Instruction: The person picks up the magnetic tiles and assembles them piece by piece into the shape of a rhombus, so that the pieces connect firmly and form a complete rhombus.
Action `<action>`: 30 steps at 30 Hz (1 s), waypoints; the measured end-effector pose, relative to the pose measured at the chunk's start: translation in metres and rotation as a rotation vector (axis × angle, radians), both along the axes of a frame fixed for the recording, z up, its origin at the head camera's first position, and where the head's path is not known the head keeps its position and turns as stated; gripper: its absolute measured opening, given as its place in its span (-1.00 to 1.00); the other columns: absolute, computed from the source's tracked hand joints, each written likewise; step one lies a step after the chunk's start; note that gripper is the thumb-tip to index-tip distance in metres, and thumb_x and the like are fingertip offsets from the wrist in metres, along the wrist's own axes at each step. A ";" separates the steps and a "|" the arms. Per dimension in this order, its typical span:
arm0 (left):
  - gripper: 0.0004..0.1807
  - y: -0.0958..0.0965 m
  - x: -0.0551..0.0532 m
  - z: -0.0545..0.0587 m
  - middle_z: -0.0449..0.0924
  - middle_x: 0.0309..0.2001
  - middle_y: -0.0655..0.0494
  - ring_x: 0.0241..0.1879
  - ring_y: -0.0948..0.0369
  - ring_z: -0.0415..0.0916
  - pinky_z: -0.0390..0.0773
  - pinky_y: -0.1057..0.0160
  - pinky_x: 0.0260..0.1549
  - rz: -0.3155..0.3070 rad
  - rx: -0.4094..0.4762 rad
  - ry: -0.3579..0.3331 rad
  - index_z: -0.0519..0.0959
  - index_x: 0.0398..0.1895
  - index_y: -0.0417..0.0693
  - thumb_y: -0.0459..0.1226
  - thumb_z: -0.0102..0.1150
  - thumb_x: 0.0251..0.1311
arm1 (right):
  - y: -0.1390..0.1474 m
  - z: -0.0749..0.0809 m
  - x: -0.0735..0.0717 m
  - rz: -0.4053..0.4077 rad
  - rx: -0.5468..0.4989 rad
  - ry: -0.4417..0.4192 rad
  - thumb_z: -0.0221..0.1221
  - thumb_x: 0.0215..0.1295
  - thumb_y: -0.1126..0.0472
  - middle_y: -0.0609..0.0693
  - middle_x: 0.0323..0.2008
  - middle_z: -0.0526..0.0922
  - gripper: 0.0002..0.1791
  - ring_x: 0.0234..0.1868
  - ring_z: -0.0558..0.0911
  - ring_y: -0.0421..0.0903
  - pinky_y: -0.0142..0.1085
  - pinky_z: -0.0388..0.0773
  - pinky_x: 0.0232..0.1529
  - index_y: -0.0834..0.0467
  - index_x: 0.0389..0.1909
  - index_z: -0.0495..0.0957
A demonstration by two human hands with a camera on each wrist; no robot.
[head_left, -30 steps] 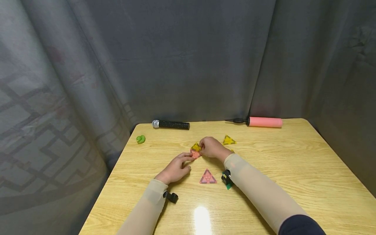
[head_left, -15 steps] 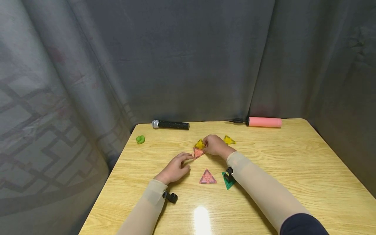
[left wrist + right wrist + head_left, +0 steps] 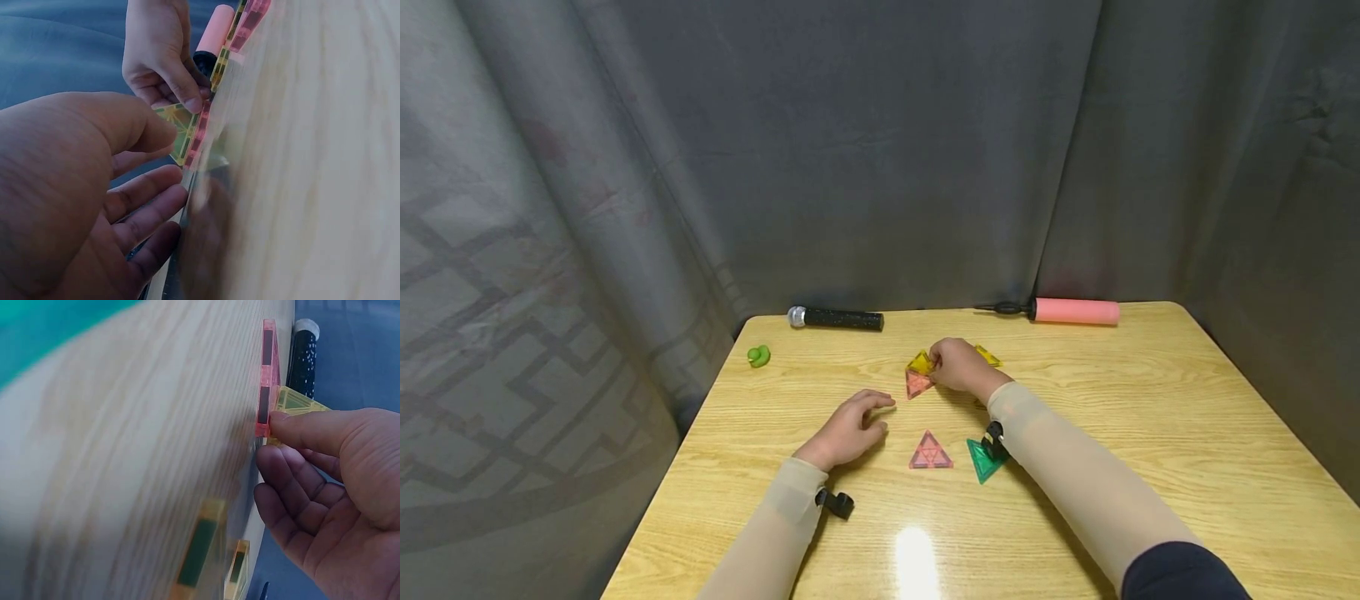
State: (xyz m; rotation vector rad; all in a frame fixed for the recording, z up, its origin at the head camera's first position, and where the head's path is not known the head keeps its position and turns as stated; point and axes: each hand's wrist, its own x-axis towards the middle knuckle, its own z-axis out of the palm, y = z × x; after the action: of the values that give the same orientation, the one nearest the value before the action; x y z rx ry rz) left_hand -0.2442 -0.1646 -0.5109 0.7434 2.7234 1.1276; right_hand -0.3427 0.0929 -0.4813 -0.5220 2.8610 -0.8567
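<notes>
My right hand (image 3: pixel 958 367) pinches a yellow triangular magnetic tile (image 3: pixel 919 362) between thumb and fingers. That tile rises at a tilt along the edge of a pink triangular tile (image 3: pixel 917 384) that lies on the table; the right wrist view shows the thumb (image 3: pixel 300 430) right at where the two meet. My left hand (image 3: pixel 850 429) has relaxed, spread fingers and holds nothing, a short way left of the joined pair. In front of it lies a second pink triangle (image 3: pixel 930 452). A green triangular tile (image 3: pixel 983 464) is partly covered by the right wrist camera.
Another yellow tile (image 3: pixel 989 356) lies behind the right hand, and one more (image 3: pixel 978 404) is mostly hidden under the wrist. Along the back edge are a black microphone (image 3: pixel 842 319) and a pink hand pump (image 3: pixel 1075 312). A small green toy (image 3: pixel 759 356) sits far left.
My right hand has shifted right and slightly back, carrying the yellow tile and the pink tile along. The left fingers, earlier at the pink tile, are now apart from it.
</notes>
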 end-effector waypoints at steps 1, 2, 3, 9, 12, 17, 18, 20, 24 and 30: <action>-0.53 0.001 0.000 0.001 0.48 0.36 0.13 0.38 0.12 0.39 0.38 0.07 0.41 -0.003 -0.001 0.000 0.55 0.37 -0.07 -0.33 0.26 0.41 | 0.001 0.000 0.000 -0.003 -0.001 -0.003 0.47 0.25 0.29 -0.06 -0.60 0.32 -0.67 -0.53 0.35 -0.10 -0.19 0.32 -0.34 0.10 -0.50 0.46; -0.53 0.001 0.001 0.001 0.48 0.35 0.12 0.37 0.11 0.40 0.39 0.06 0.40 -0.010 0.001 0.004 0.55 0.37 -0.08 -0.33 0.26 0.41 | 0.003 0.000 0.000 -0.005 0.000 -0.004 0.47 0.25 0.29 -0.06 -0.60 0.32 -0.67 -0.53 0.35 -0.09 -0.19 0.32 -0.34 0.11 -0.50 0.46; -0.53 0.003 0.002 0.002 0.49 0.35 0.12 0.37 0.11 0.40 0.40 0.05 0.39 -0.017 0.001 0.005 0.55 0.37 -0.08 -0.33 0.27 0.41 | 0.004 0.001 0.000 -0.006 -0.002 -0.006 0.47 0.25 0.29 -0.05 -0.60 0.32 -0.67 -0.53 0.35 -0.09 -0.18 0.32 -0.34 0.11 -0.50 0.46; -0.56 0.012 0.006 0.004 0.54 0.26 0.16 0.28 0.17 0.47 0.47 0.08 0.33 -0.082 -0.009 0.017 0.57 0.35 -0.08 -0.29 0.28 0.43 | 0.010 0.001 -0.001 0.010 0.004 -0.001 0.47 0.25 0.29 -0.03 -0.54 0.45 -0.79 -0.48 0.42 -0.08 -0.18 0.39 -0.30 0.15 -0.39 0.58; -0.55 0.018 0.008 0.004 0.57 0.23 0.19 0.24 0.20 0.49 0.48 0.11 0.31 -0.114 -0.011 0.019 0.57 0.35 -0.08 -0.27 0.30 0.42 | 0.010 0.000 -0.002 0.017 0.020 0.003 0.47 0.24 0.28 -0.03 -0.48 0.53 -0.83 -0.44 0.47 -0.08 -0.19 0.43 -0.29 0.15 -0.31 0.64; -0.52 0.024 0.012 0.005 0.57 0.22 0.18 0.19 0.21 0.50 0.51 0.15 0.26 -0.144 -0.017 0.009 0.57 0.35 -0.06 -0.23 0.34 0.40 | 0.011 0.000 -0.002 0.015 0.028 0.004 0.48 0.24 0.27 -0.02 -0.47 0.55 -0.84 -0.42 0.49 -0.08 -0.19 0.44 -0.29 0.14 -0.31 0.65; -0.51 0.025 0.013 0.005 0.58 0.22 0.17 0.17 0.21 0.51 0.51 0.16 0.25 -0.149 -0.017 0.005 0.57 0.35 -0.06 -0.22 0.35 0.39 | 0.011 0.000 -0.002 0.014 0.027 0.005 0.48 0.24 0.27 -0.02 -0.47 0.55 -0.84 -0.42 0.49 -0.08 -0.19 0.44 -0.29 0.14 -0.32 0.64; -0.50 0.027 0.013 0.005 0.58 0.21 0.16 0.15 0.22 0.51 0.52 0.17 0.23 -0.156 -0.018 0.000 0.57 0.35 -0.05 -0.19 0.37 0.38 | 0.012 -0.001 -0.002 0.011 0.027 0.006 0.48 0.24 0.27 -0.03 -0.48 0.55 -0.83 -0.42 0.49 -0.08 -0.19 0.44 -0.28 0.13 -0.34 0.63; -0.46 0.030 0.015 0.005 0.59 0.22 0.18 0.15 0.24 0.49 0.49 0.18 0.25 -0.160 -0.028 -0.007 0.57 0.36 -0.01 -0.15 0.42 0.35 | 0.013 -0.001 -0.003 0.011 0.022 0.017 0.48 0.24 0.27 -0.03 -0.49 0.53 -0.82 -0.42 0.47 -0.08 -0.19 0.42 -0.28 0.12 -0.37 0.62; -0.42 0.036 0.019 0.006 0.56 0.26 0.25 0.23 0.26 0.45 0.46 0.17 0.29 -0.170 -0.050 -0.002 0.57 0.37 0.04 -0.08 0.45 0.32 | 0.017 0.000 -0.003 0.014 0.019 0.014 0.47 0.25 0.27 -0.02 -0.50 0.51 -0.82 -0.44 0.46 -0.07 -0.18 0.41 -0.28 0.13 -0.39 0.61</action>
State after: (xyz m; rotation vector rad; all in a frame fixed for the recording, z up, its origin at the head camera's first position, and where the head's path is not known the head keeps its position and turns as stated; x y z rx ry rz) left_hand -0.2250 -0.1290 -0.5053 0.9447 2.6177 1.0191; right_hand -0.3459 0.1101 -0.4814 -0.5475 2.8715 -0.8260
